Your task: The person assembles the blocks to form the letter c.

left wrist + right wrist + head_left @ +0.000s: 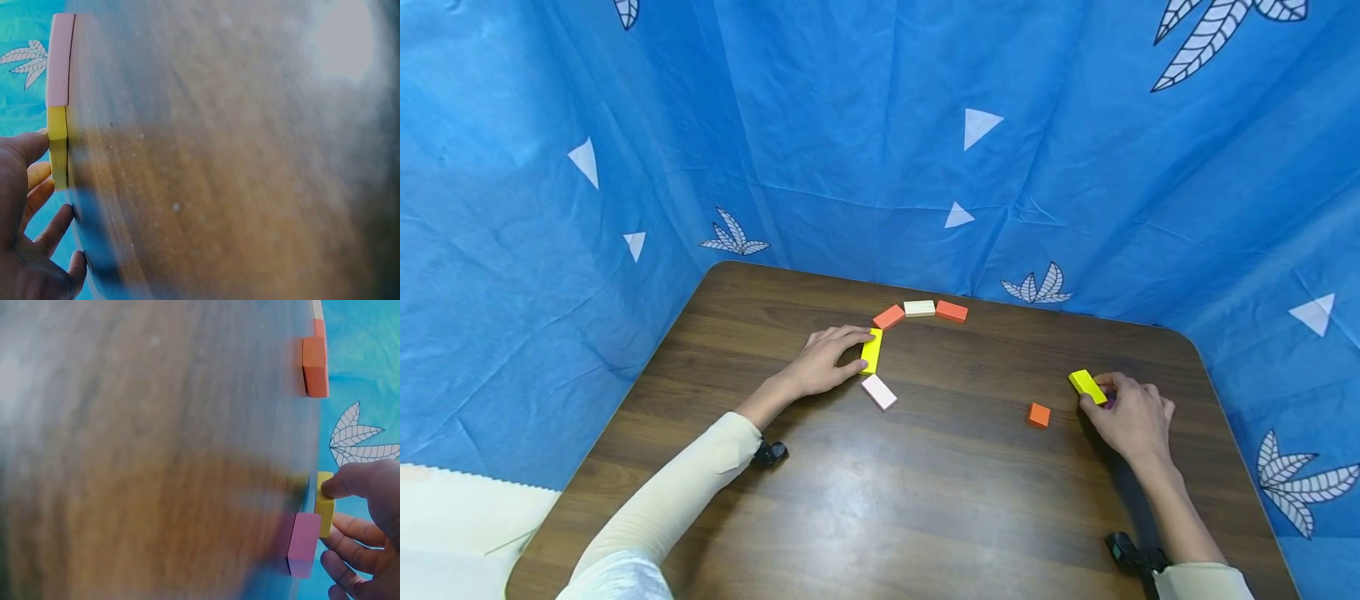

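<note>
On the left, a yellow block (872, 352) lies flat at the end of a curved row. My left hand (822, 360) pinches it lengthwise, thumb at the near end and fingertips at the far end. A pale pink block (879, 392) sits just off its near end. Over at the right, my right hand (1133, 417) pinches a second yellow block (1086, 386) between thumb and fingers, seemingly lifted off the table. Beside it in the right wrist view stands a pink block (304, 545), mostly hidden by the hand in the head view.
The row continues at the back with an orange-red block (889, 317), a cream block (919, 308) and another orange-red block (952, 312). An orange block (1038, 415) stands left of my right hand. Blue patterned cloth (865, 167) hangs behind the brown table (940, 500).
</note>
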The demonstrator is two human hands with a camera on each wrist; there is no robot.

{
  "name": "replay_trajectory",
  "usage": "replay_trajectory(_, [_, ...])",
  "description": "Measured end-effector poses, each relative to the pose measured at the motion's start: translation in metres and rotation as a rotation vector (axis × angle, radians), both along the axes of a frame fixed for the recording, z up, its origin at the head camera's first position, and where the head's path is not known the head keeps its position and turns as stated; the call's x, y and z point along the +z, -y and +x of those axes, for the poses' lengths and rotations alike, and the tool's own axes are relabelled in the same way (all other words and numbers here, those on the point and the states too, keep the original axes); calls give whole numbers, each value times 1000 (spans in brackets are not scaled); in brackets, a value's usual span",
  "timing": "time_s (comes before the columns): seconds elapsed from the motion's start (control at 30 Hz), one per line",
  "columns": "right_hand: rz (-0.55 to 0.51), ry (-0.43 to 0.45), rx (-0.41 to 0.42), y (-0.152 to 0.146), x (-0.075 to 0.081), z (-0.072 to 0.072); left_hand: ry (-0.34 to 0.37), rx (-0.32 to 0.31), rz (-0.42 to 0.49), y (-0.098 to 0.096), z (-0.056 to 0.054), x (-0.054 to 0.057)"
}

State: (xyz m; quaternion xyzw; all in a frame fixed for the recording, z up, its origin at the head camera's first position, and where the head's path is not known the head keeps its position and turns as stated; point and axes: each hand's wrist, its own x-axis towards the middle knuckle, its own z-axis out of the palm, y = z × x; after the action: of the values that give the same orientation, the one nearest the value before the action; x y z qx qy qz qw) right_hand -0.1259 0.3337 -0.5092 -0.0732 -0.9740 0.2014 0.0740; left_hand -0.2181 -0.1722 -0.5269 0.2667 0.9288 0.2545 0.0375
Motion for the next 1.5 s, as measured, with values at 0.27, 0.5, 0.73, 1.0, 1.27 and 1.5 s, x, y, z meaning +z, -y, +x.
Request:
replay_trajectory(0.27, [-10,0,17,4,3,0,1,-3,-2,0,-1,-1])
replay_trajectory(0.5, [-66,11,23,9,8,-1,2,-4,-4,0,-1,-1])
replay_trajectory(0.73, [-93,-4,64,18,8,1,-5,-6,-12,0,-1,-2])
replay_trajectory(1.0, [-75,-20,118,32,6,0,-13,-8,-7,0,-1,-3])
replay_trajectory(1.27, [-94,6,159,46,9,1,-11,-10,-1,0,-1,-4])
replay_trajectory(1.5, [-106,0,219,56,9,-1,-15,-10,5,0,-1,-3])
